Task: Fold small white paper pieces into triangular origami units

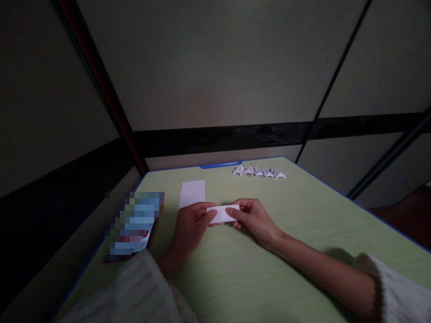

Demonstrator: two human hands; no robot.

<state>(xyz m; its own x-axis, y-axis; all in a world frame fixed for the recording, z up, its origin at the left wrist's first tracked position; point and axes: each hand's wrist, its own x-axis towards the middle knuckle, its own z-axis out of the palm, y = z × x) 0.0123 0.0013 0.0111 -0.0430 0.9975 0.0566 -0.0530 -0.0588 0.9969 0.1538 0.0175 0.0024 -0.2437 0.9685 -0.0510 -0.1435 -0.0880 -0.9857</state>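
A small white folded paper strip point(221, 215) is held up over the green table, stretched level between both hands. My left hand point(191, 225) pinches its left end, thumb on the near face and fingers behind. At the other end, my right hand point(257, 220) grips the same strip, its thumb lying across the face. Just beyond my left hand lies a flat white sheet of paper point(193, 192), its near part hidden by that hand. Several folded paper figures point(258, 171) with pointed tops stand in a row near the far edge.
The light green table point(313, 215) has a blue rim and a blue grooved bar point(221, 165) at its far edge. On the left lies a flat device with a pixelated, bright screen point(136, 224). Grey panels point(215, 67) with dark bands rise behind the table.
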